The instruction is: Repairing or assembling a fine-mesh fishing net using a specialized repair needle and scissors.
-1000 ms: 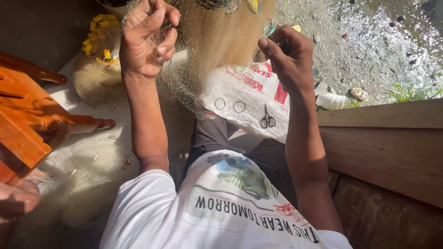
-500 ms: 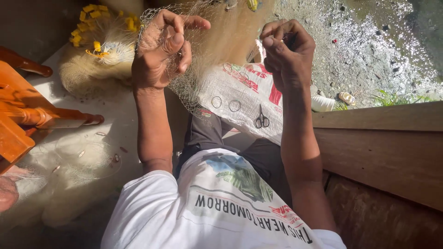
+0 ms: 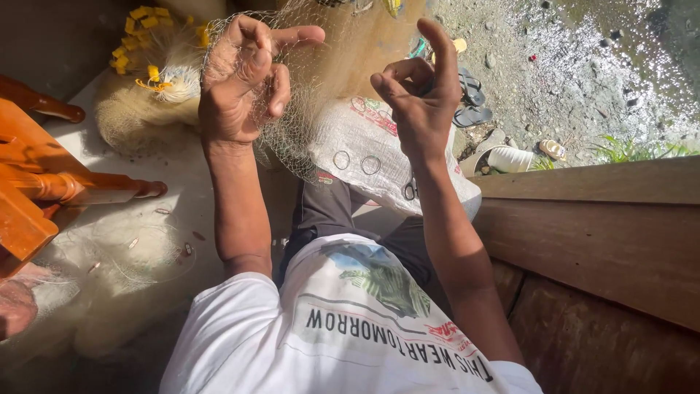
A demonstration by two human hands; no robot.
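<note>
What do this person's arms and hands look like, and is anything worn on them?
Both arms are bare from the short white T-shirt sleeves down. The left hand and right hand are bare too: no gloves, rings, watch or bracelet show. The shirt carries a printed picture and lettering.

The person wears a white T-shirt (image 3: pixel 343 328) with short sleeves, at the lower centre of the frame. On its front there is a printed picture in green and blue, and dark letters under it. Below the shirt are dark grey shorts (image 3: pixel 335 211). Both forearms are bare, with no watch or ring.
</note>
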